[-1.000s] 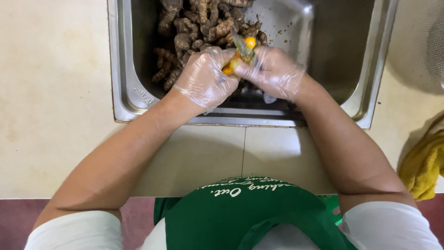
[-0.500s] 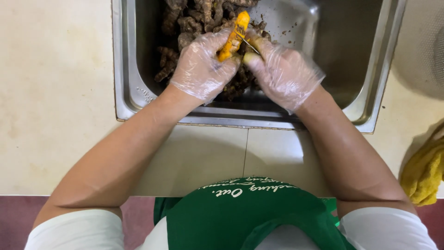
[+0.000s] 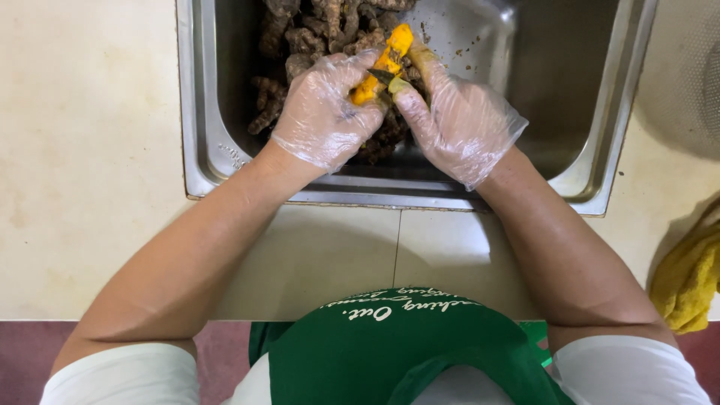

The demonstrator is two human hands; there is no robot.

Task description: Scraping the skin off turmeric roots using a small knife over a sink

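1. The left hand (image 3: 326,112), in a clear glove, is closed around a peeled orange turmeric root (image 3: 384,61) above the steel sink (image 3: 196,112).
2. The right hand (image 3: 457,112) grips a small blade (image 3: 380,75) – its edge touches the root.
3. Unpeeled roots (image 3: 300,34) fill the sink's left side; the right side has open room.

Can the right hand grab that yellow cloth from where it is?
Probably not right away. The right hand is over the sink, busy with a small tool against the orange root. The yellow cloth lies on the counter near that elbow; nothing blocks it.
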